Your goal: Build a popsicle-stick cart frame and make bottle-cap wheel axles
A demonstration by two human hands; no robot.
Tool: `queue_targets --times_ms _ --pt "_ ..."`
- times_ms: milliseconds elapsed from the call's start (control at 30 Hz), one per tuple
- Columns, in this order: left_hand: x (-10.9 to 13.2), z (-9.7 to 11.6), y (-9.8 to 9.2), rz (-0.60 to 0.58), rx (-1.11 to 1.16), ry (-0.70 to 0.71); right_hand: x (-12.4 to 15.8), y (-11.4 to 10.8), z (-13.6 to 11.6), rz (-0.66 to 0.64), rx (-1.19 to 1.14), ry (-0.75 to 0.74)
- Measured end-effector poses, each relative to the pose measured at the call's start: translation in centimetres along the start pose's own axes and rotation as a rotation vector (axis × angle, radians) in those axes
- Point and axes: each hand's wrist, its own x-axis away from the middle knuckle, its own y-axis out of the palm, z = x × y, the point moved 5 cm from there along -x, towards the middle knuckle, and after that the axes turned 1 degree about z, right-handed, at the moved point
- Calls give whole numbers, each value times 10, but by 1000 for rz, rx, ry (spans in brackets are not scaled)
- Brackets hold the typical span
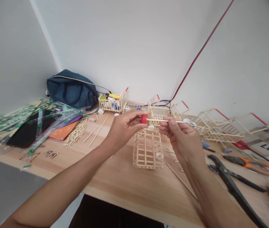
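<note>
Between thumb and fingers, my left hand pinches a red bottle cap. My right hand is closed on a thin wooden stick, held nearly level, whose left end meets the cap. Whether the stick goes into the cap or only touches it, I cannot tell. Below both hands, a lattice frame made of sticks rests on the table, with a white cap at its lower right.
Several stick-built carts line the wall; one basket holds coloured caps. Left are a blue bag, cut sticks and wrapped chopsticks. Right lie black pliers and orange-handled pliers. A red-black cable crosses the wall.
</note>
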Motion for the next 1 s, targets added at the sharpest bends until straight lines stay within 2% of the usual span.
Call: queue_targets --times_ms 67,133,233,333,400,533,600,667,767,900,1000 --pt "-5 5 -7 -59 -17 -29 -2 -1 -6 20 -40 -47" --pt "-10 10 -21 -79 -83 -51 -4 -6 -17 54 -75 -112" --pt "-10 12 -48 -92 -333 -93 -5 -15 -35 71 -112 -191" --pt "10 4 -68 -152 -685 -183 -4 -26 -44 67 -142 -236" --pt "30 -4 -74 -217 -869 -243 -3 -36 -42 110 -167 -249" --pt "66 -23 -82 -261 -1070 -411 -3 -47 -26 152 -215 -192" --pt "75 -31 -80 -268 -1072 -395 -3 -46 -19 129 -212 -147" --pt "78 -36 -76 -285 -1036 -319 -2 -43 -14 112 -178 -115" --pt "77 -36 -72 -265 -957 -239 4 -35 -14 79 -122 -84" --pt "59 -13 -63 -128 -778 -179 21 -14 -23 -40 -12 -44" --pt "34 11 -44 -75 -611 -63 37 8 -29 -230 70 53"
